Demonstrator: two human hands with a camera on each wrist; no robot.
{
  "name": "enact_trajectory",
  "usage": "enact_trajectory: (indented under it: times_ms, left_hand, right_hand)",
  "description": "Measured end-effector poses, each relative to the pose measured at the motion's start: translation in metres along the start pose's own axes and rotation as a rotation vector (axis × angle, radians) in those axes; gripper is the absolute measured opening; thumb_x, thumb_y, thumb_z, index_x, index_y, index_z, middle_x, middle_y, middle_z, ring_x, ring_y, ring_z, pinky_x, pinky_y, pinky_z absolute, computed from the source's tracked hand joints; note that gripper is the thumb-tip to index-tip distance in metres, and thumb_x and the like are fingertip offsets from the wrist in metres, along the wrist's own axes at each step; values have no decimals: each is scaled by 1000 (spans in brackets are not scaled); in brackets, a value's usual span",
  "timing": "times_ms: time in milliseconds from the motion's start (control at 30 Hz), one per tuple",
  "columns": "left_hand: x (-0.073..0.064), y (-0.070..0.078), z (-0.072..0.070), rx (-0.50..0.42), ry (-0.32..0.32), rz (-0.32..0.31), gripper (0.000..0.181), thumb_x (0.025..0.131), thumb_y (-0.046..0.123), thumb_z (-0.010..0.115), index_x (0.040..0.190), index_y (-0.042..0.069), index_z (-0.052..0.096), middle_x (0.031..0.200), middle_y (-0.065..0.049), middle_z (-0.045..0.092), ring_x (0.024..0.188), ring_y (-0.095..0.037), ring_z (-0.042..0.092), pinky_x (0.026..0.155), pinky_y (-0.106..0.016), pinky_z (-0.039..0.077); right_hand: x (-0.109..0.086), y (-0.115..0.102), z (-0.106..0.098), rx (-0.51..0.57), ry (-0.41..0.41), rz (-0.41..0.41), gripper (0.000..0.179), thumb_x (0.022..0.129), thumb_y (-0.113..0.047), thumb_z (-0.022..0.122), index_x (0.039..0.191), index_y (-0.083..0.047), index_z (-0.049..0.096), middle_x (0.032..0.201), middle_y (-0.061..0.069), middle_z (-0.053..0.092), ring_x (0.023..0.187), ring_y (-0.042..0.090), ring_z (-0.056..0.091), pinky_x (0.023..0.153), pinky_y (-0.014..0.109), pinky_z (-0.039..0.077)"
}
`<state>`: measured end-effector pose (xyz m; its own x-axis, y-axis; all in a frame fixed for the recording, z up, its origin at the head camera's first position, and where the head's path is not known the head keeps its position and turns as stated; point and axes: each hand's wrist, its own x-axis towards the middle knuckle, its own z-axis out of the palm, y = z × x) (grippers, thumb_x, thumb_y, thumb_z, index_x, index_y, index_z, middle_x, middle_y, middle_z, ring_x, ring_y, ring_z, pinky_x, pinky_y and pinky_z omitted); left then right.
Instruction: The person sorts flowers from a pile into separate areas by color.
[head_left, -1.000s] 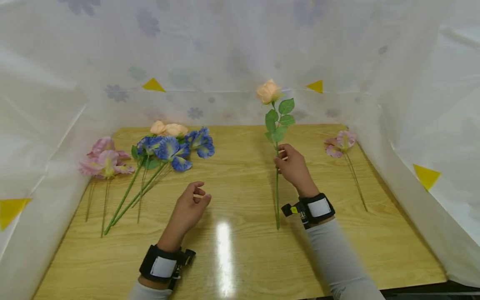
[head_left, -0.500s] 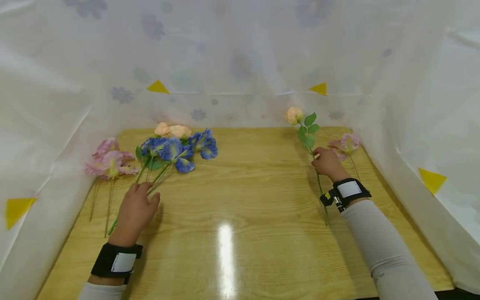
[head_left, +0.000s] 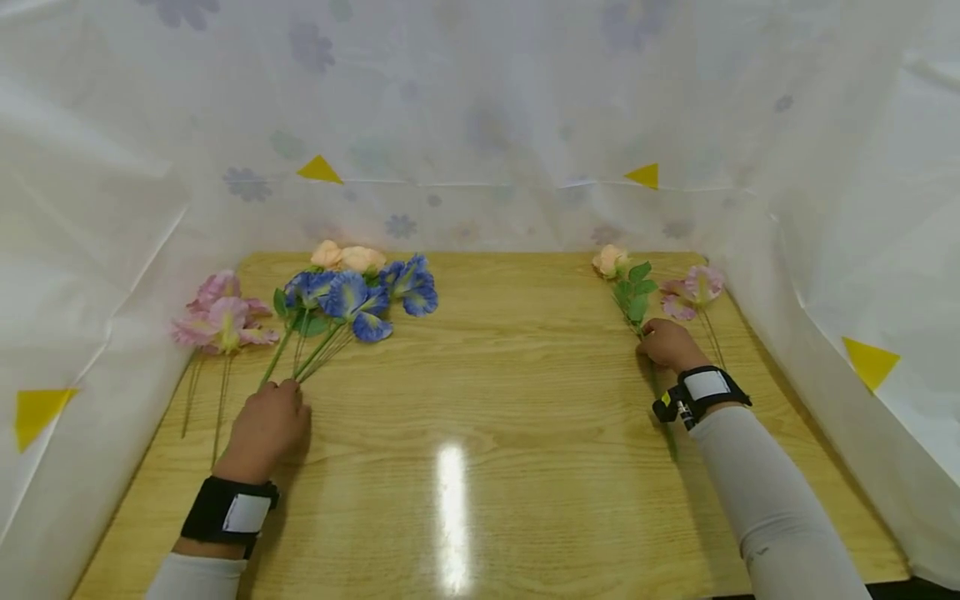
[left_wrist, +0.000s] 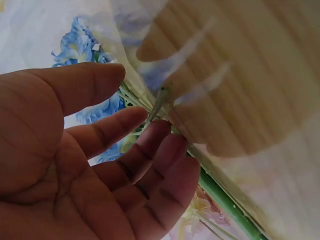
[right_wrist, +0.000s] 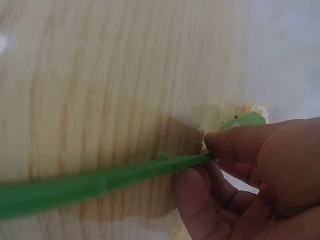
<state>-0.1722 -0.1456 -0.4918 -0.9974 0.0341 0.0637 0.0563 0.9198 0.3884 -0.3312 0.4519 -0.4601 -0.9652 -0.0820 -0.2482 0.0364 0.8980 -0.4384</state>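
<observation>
In the head view my right hand point(head_left: 667, 346) holds the green stem of a peach artificial rose point(head_left: 611, 261) close over the table at the right. The right wrist view shows the stem point(right_wrist: 115, 180) running between thumb and fingers. At the left, my left hand point(head_left: 266, 429) is over the lower stems of blue artificial irises point(head_left: 348, 296) and peach roses point(head_left: 362, 259). In the left wrist view its thumb stands apart from loosely bent fingers point(left_wrist: 160, 155), whose tips are right at a thin stem point(left_wrist: 156, 106) and a thicker green stem point(left_wrist: 220, 195).
Pink artificial flowers point(head_left: 227, 323) lie at the far left of the wooden table point(head_left: 487, 375). Another pink flower point(head_left: 701, 286) lies just right of the held rose. White sheeting point(head_left: 480, 125) with yellow triangles point(head_left: 321, 169) encloses the back and sides.
My right hand has carried the rose rightward and lowered it beside the pink flower. My left hand has moved left from mid-table onto the stems of the blue and peach flowers.
</observation>
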Motion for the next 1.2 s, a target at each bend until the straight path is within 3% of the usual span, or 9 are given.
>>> enact_trajectory:
  times_ms: [200,433,667,900,1200]
  left_hand:
    - [4,-4,0,27,46,-31,12,94,-4,49,97,-11,57,77,-27,54,69,-48,58,60,-59,48]
    - [5,-15,-3,27,51,-51,13,90,-8,45,96,-9,56,77,-29,56,71,-50,58,60,-60,47]
    - [3,-17,-8,-58,42,-118,36,79,-12,49,114,-20,50,86,-37,58,76,-53,60,66,-60,49]
    - [2,-17,-10,-99,59,-188,42,79,-9,47,120,-18,52,98,-39,57,86,-55,58,69,-61,48]
    - [-1,-9,-9,-198,203,-248,38,93,-3,41,130,-14,45,98,-37,56,84,-52,58,64,-60,45]
  right_hand:
    - [-2,0,0,71,-64,45,65,97,-25,61,141,15,36,120,31,55,100,40,62,75,42,56]
    - [-11,1,5,120,-64,56,66,99,-33,57,144,10,34,134,33,47,112,44,57,86,50,51]
    - [-13,2,5,118,-44,51,64,101,-36,53,143,8,35,139,34,43,109,42,57,86,51,48]
    - [-14,6,9,115,0,41,61,101,-38,52,139,8,40,137,34,45,110,42,55,85,51,47]
    - [-14,14,12,132,45,30,59,103,-39,47,138,8,43,134,32,48,104,39,59,80,46,50]
